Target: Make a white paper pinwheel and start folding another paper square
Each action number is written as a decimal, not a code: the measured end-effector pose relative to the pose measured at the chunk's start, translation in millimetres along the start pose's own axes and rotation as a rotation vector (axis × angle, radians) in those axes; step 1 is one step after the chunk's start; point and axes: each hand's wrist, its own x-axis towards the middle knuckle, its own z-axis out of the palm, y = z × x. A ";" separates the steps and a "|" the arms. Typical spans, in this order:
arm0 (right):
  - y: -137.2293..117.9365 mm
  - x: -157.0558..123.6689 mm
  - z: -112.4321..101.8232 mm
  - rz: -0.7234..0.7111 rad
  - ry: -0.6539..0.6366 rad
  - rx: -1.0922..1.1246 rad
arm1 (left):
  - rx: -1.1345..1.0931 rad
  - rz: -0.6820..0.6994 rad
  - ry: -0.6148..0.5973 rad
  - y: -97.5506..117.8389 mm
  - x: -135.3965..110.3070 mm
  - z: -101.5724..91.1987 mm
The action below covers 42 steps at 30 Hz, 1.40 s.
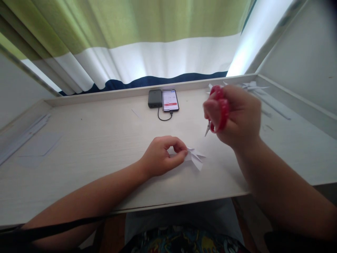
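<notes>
Left hand (164, 156): one, thumb and fingertips pinched together on one pointed white paper (196, 160), near the desk's front edge
Right hand (239, 112): one, fingers curled around one pair of red-handled scissors (224, 116), raised over the desk (105, 133)
Electronics: one smartphone (172, 100), one power bank (154, 99), one cable (165, 119)
Far-right paper cutouts (252, 86): several, partly hidden, count unclear

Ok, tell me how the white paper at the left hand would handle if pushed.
The white paper looks thin, so it is probably light and apt to slide on the desk. Its narrow points, sticking out past the left hand, would likely bend first. The creases may stiffen it a little.
</notes>
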 end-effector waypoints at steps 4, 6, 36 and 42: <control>27.3 4.7 -2.8 -0.063 -0.468 -0.426 | 0.052 0.040 0.042 -3.9 -1.2 -1.3; 42.3 5.4 -0.8 -0.038 -0.619 -0.541 | 0.074 0.053 0.053 -6.8 -0.8 -2.7; -2.4 -17.1 21.9 0.379 -0.719 0.306 | 0.292 0.291 0.361 -17.8 1.3 -18.0; -2.2 -18.9 24.3 0.452 -0.733 0.379 | 0.292 0.321 0.355 -16.6 1.9 -18.2</control>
